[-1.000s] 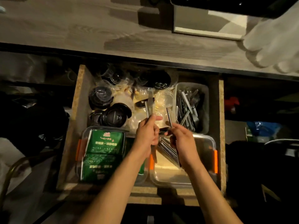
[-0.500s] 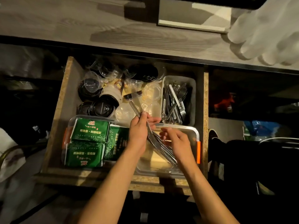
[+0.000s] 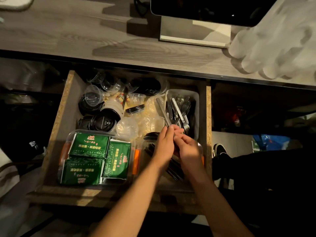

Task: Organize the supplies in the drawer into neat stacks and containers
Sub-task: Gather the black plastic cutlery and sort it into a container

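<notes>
The open wooden drawer (image 3: pixel 56 120) holds black lids (image 3: pixel 102 122), clear cups (image 3: pixel 93 97) and two clear bins. My left hand (image 3: pixel 165 144) is shut on a metal utensil (image 3: pixel 162 110) whose handle points up and away, beside the grey cutlery tray (image 3: pixel 196 106) full of forks. My right hand (image 3: pixel 189 147) touches the left one, fingers curled at the utensil's lower end; its grip is unclear. Under both hands, dark utensils (image 3: pixel 174 168) lie in the right clear bin (image 3: pixel 202 159). Green packets (image 3: pixel 90 146) fill the left clear bin (image 3: pixel 68 147).
A wooden counter (image 3: pixel 85 40) runs above the drawer, with a dark screen (image 3: pixel 205 9) and stacked clear cups (image 3: pixel 273 48) at its right. Dark shelving flanks the drawer. A shoe (image 3: pixel 219 150) shows at the right on the floor.
Both hands moved right and up toward the cutlery tray. The utensil in my left hand swung from the drawer's middle to beside the tray. The camera view shifted.
</notes>
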{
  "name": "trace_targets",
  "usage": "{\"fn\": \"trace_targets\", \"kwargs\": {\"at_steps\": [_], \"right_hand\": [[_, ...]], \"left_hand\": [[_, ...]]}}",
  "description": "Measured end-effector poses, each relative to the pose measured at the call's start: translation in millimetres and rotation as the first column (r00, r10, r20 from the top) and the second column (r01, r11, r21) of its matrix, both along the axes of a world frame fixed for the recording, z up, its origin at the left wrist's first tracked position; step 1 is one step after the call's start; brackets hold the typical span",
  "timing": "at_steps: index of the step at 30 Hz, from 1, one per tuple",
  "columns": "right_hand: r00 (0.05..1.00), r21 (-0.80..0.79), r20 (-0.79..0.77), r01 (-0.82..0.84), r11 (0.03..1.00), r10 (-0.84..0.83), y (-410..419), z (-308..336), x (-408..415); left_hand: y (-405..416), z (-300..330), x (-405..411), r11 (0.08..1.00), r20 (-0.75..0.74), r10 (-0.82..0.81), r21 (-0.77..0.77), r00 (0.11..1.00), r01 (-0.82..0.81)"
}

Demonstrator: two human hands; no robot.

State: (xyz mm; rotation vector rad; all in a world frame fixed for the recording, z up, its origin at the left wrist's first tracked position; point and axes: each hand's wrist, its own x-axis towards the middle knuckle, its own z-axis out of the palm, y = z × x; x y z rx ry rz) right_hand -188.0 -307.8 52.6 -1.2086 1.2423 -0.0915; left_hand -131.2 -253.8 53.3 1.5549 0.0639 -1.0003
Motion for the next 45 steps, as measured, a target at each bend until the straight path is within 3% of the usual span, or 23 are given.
{"fn": "trace_targets", "kwargs": {"at_steps": [2, 5, 8, 10, 14, 18, 24, 31, 34, 38, 41, 45], "right_hand": [[0.991, -0.054, 0.102, 0.089, 0.995, -0.083, -6.8, 4.4, 0.0], [0.993, -0.185, -0.002, 0.114, 0.976, -0.116, -29.2, 2.8, 11.6], [0.987, -0.286, -0.160, -0.073, 0.955, 0.027, -38.5, -7.2, 28.9], [0.976, -0.295, -0.215, -0.097, 0.950, 0.033, -33.0, -10.2, 40.5], [0.993, -0.313, -0.105, -0.082, 0.946, 0.052, -4.7, -3.2, 68.0], [0.997, -0.227, 0.034, -0.067, 0.972, 0.076, 43.0, 6.5, 104.5], [0.966, -0.095, 0.160, -0.189, 0.977, 0.202, 121.5, 3.6, 173.4], [0.938, -0.012, 0.100, -0.333, 0.943, 0.332, 166.3, -34.5, 243.3], [0.885, -0.091, -0.065, -0.465, 0.881, 0.461, 168.6, -54.9, 266.1], [0.720, -0.067, -0.182, -0.688, 0.722, 0.669, 171.2, -68.9, 287.4], [0.628, -0.037, -0.225, -0.770, 0.637, 0.745, 175.8, -79.2, 301.8], [0.589, 0.005, -0.190, -0.799, 0.601, 0.785, 188.7, -88.1, 308.4]], "left_hand": [[2.3, -1.1, 9.8, 0.998, -0.048, -0.057, 0.032, 0.997, 0.058], [13.1, 7.3, 24.7, 0.999, -0.041, -0.049, 0.019, 0.998, 0.049], [31.6, 16.4, 45.9, 0.999, 0.037, 0.036, 0.029, 0.999, -0.037], [48.6, 20.8, 60.6, 0.992, 0.071, 0.118, 0.036, 0.990, -0.121], [87.5, 25.6, 90.8, 0.972, 0.152, 0.224, 0.032, 0.963, -0.231], [127.1, 22.0, 125.0, 0.937, 0.225, 0.331, 0.031, 0.916, -0.347], [184.5, 7.6, 171.6, 0.893, 0.253, 0.408, 0.089, 0.877, -0.441], [235.5, 1.5, 214.7, 0.868, 0.231, 0.467, 0.065, 0.854, -0.492], [249.1, -2.8, 231.2, 0.874, 0.175, 0.475, 0.018, 0.862, -0.485], [258.1, -5.3, 245.2, 0.899, 0.175, 0.428, 0.020, 0.886, -0.438], [263.6, -9.7, 253.0, 0.892, 0.265, 0.418, 0.059, 0.869, -0.447], [264.9, -12.7, 254.7, 0.927, 0.258, 0.339, 0.071, 0.905, -0.368]]}}
